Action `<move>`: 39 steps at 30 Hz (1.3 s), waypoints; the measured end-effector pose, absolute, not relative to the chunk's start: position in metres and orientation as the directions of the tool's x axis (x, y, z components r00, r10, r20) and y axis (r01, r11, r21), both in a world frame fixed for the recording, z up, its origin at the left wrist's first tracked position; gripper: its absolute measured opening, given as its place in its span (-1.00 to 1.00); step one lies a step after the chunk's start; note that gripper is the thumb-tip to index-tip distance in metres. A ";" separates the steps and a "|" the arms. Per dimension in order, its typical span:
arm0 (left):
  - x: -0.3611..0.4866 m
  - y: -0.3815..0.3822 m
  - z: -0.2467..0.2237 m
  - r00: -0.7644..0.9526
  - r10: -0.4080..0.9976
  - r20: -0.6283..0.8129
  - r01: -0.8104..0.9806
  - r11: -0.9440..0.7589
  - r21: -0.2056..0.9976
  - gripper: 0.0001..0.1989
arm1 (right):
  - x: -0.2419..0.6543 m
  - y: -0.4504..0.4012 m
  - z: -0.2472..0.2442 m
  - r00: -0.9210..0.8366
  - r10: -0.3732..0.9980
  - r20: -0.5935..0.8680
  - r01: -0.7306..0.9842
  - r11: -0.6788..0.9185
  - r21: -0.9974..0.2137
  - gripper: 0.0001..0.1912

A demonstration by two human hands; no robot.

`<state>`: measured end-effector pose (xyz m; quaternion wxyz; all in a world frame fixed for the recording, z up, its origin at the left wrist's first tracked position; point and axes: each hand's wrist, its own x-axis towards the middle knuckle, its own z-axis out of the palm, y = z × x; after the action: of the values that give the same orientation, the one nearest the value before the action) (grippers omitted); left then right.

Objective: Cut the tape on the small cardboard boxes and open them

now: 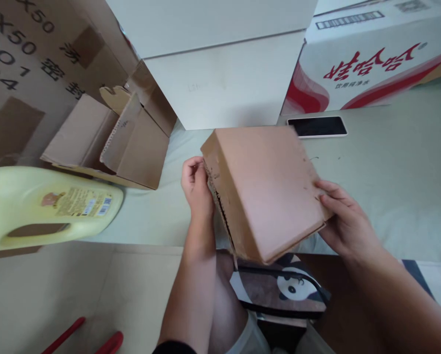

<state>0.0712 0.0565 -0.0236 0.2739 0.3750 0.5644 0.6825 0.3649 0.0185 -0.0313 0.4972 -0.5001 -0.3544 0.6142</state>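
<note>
A small brown cardboard box (270, 189) is tilted above the front edge of the pale green surface, a broad plain face turned up. My right hand (344, 216) grips its right side, thumb and fingers pinching the edge near the lower right corner. At the box's left edge, the curled fingers of my left hand (197, 184) are closed against the torn, rough rim; the fingertips are partly hidden. A dark gap runs along that left side. The underside of the box is out of sight.
An opened cardboard box (139, 152) stands at left, near a yellow plastic jug (83, 204) lying on its side. White boxes (228, 83) are stacked behind; a printed white carton (368, 73) and a phone (318, 127) are at right. Below hangs a panda-print bag (272, 290). Red handles (110, 344) show lower left.
</note>
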 end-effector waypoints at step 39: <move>0.084 0.061 -0.022 -0.367 0.930 -0.031 0.092 0.069 0.993 -0.72 | 0.355 0.006 -0.027 0.029 0.994 -0.102 -0.147 -0.097 -0.984 -0.81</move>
<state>0.0836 0.0609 -0.0218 0.3846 0.4109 0.6219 0.5445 0.3553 0.0065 -0.0273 0.5186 -0.4957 -0.4274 0.5501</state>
